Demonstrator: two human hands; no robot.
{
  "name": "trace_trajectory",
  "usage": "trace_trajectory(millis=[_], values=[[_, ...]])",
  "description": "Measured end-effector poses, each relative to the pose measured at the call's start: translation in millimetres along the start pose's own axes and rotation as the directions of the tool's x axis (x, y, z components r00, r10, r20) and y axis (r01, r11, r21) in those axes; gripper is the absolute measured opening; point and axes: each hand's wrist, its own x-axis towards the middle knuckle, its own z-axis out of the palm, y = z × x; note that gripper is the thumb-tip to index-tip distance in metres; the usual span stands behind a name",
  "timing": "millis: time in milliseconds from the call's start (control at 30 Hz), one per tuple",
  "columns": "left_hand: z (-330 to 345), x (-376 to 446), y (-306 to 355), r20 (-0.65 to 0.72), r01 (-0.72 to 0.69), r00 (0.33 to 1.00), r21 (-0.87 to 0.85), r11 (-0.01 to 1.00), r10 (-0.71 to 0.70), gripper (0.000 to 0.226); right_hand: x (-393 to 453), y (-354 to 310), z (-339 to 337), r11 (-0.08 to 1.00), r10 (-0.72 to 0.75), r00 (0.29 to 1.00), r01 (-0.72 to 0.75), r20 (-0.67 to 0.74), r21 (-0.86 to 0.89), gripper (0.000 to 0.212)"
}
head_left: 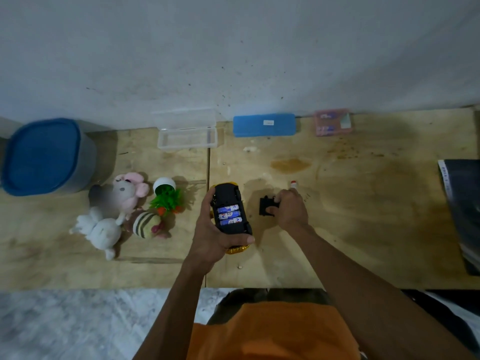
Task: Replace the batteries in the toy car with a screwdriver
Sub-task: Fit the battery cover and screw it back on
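Three blue-labelled batteries (228,215) sit in the open bay of the upturned yellow-and-black toy car (232,211), gripped by the left hand (215,229) above the plywood counter (363,216), while the right hand (289,207) pinches the small black battery cover (265,206) beside it.

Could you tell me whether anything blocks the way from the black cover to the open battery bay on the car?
Nothing visible does. The right hand pinches the cover beside the car, held upside down by the left hand; only bare table lies between.
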Motion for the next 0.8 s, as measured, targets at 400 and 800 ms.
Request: trace_trajectory(millis=[400, 800], values=[[-10.4, -3.0, -6.8, 0.009, -0.026, 1.000, -0.045, 0.999, 0.026, 0.130, 6.1, 5.1, 3.1, 0.994, -0.044, 0.998, 0.048, -0.042, 0.102, 0.038], [-24.8, -11.7, -4.8, 0.046, -0.043, 0.998, -0.029, 0.999, 0.044, 0.130, -17.8, -9.9, -34.3, 0.958, -0.077, 0.986, 0.114, -0.145, 0.261, 0.011]])
